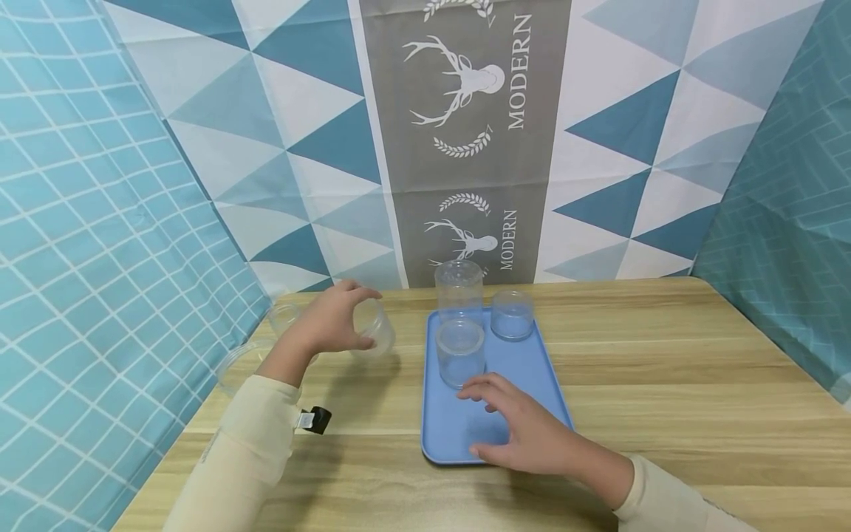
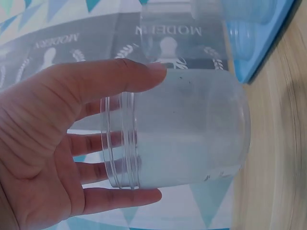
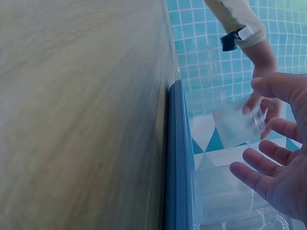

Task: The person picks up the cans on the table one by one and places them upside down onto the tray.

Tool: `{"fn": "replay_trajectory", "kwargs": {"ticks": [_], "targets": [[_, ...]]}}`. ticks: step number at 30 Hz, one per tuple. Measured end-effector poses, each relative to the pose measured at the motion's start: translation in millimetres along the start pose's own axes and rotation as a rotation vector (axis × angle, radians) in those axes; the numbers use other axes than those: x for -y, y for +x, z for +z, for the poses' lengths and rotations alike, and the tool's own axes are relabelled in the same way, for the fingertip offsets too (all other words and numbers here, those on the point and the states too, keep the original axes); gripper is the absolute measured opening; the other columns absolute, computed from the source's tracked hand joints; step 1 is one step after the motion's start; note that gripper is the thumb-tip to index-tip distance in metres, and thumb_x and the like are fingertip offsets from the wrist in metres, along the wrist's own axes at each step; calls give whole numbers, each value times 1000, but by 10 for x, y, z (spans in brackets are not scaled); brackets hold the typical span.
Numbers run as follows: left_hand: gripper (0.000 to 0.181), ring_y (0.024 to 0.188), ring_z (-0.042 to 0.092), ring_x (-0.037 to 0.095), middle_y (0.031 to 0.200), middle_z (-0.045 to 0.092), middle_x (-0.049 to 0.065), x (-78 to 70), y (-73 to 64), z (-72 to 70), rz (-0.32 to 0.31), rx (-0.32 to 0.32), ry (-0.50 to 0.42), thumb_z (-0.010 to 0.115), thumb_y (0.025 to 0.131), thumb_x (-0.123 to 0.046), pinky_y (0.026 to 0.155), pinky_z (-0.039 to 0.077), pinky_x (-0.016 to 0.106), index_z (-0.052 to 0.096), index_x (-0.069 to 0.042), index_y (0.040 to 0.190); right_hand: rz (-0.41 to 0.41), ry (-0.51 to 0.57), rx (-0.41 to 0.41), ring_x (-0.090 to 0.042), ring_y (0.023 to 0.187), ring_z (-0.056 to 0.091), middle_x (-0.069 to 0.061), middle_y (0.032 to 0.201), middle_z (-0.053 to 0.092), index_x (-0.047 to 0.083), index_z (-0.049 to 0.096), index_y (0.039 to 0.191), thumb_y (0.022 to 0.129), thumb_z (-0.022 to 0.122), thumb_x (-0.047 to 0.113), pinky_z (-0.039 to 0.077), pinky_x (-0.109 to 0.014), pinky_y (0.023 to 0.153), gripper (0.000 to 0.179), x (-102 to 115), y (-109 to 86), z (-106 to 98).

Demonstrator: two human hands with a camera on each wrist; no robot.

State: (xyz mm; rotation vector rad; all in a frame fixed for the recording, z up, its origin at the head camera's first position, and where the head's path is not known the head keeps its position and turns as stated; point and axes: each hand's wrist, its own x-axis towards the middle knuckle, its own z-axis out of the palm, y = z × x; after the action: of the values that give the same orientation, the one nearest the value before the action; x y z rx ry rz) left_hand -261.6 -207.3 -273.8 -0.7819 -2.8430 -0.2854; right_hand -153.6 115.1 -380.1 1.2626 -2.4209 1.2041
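Observation:
My left hand point(image 1: 335, 319) grips a clear plastic jar point(image 2: 187, 129) around its threaded mouth, thumb on one side and fingers on the other. In the head view this jar point(image 1: 375, 332) is tilted above the wood table, left of the blue tray point(image 1: 518, 384). My right hand point(image 1: 521, 428) hovers over the tray's near right part, fingers spread and holding nothing. Just beyond its fingertips a short clear jar point(image 1: 460, 355) stands on the tray. Behind that are a taller clear jar point(image 1: 459, 284) and a low, wide one point(image 1: 512, 316), both on the tray.
More clear containers stand at the table's left side, partly behind the left arm; one is a large round one point(image 1: 233, 366). Patterned cloth point(image 1: 465, 148) hangs along the back, and a blue tiled sheet point(image 1: 100, 222) closes off the left. Wood tabletop point(image 1: 665, 384) extends right of the tray.

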Motion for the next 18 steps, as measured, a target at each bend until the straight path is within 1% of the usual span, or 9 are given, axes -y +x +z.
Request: {"fn": "replay_trajectory", "kwargs": {"ticks": [3, 10, 12, 15, 18], "targets": [[73, 111, 55, 33, 126, 54, 14, -46, -30, -26, 32, -28, -16, 87, 67, -32, 88, 50, 51, 60, -12, 132, -5, 24, -22, -19, 115, 54, -2, 134, 48, 19, 52, 132, 80, 81, 15, 54, -34, 86, 60, -1, 7, -4], [71, 111, 54, 29, 124, 55, 10, -190, -64, -89, 112, -97, -87, 88, 66, -31, 89, 50, 47, 62, -13, 130, 13, 100, -61, -30, 111, 54, -9, 132, 49, 16, 52, 131, 80, 80, 9, 56, -35, 84, 58, 5, 28, -39], [70, 111, 53, 28, 124, 55, 9, -242, -67, -104, 134, -109, -104, 87, 67, -30, 88, 50, 46, 62, -14, 130, 19, 114, -73, -30, 111, 54, -9, 132, 49, 16, 52, 130, 80, 80, 8, 56, -35, 84, 58, 1, 33, -44], [70, 111, 53, 27, 123, 55, 9, -331, -66, -125, 179, -128, -124, 87, 66, -30, 90, 49, 45, 62, -14, 129, 30, 135, -95, -27, 112, 54, -8, 132, 50, 16, 52, 130, 80, 80, 7, 56, -34, 84, 58, -5, 45, -55], [69, 111, 54, 26, 122, 56, 8, -425, -59, -139, 229, -161, -130, 87, 66, -31, 91, 49, 44, 62, -14, 129, 57, 164, -118, -27, 113, 54, -5, 131, 50, 15, 52, 131, 79, 80, 5, 56, -33, 84, 59, -2, 58, -70]]}}
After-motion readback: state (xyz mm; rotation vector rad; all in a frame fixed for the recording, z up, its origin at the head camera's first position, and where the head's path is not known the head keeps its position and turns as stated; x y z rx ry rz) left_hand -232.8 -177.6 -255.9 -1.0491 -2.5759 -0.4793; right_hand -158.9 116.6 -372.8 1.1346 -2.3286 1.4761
